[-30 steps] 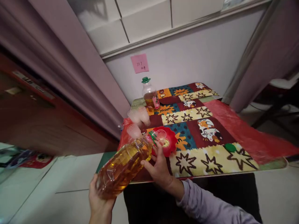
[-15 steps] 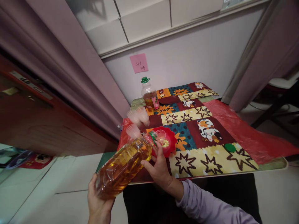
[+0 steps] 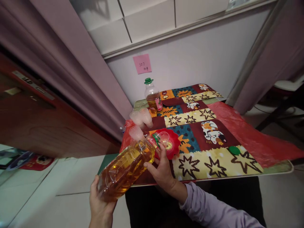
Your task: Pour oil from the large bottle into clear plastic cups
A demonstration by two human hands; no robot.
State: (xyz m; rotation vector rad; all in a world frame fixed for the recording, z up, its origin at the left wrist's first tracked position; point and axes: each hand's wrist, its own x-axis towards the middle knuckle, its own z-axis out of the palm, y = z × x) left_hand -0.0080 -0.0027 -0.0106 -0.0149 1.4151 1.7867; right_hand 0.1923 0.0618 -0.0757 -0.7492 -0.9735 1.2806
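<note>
2 hands working on 1 tilted bottle (image 3: 129, 167) of amber liquid. Left hand (image 3: 101, 202) is grasping the base end; right hand (image 3: 163, 172) is gripping the neck end, fingers just beside the green ring (image 3: 156, 139). Bottle is lying at a slant in front of the table's (image 3: 281, 167) near left part, neck pointing at 1 red scalloped dish (image 3: 176, 144). 1 clear cup (image 3: 163, 136) is sitting in that dish; cannot tell if liquid is flowing. 3 stacks of clear cups (image 3: 136, 133) are standing left of the dish. 1 more bottle, the green-capped bottle (image 3: 154, 100), is standing upright behind them, part-filled with amber. 1 loose green cap (image 3: 234, 150) is resting on the front mat. 3 patterned mats (image 3: 218, 162) are covering the table, 1 red plastic sheet (image 3: 251, 136) showing beneath. Writing: 1 pink note (image 3: 142, 64) on the wall is reading "357", smaller characters below not legible to me. 2 rear mats are showing "MOM" or "WOW", can't tell which. Standing bottle is carrying a pink label, text too small; no brand readable.
</note>
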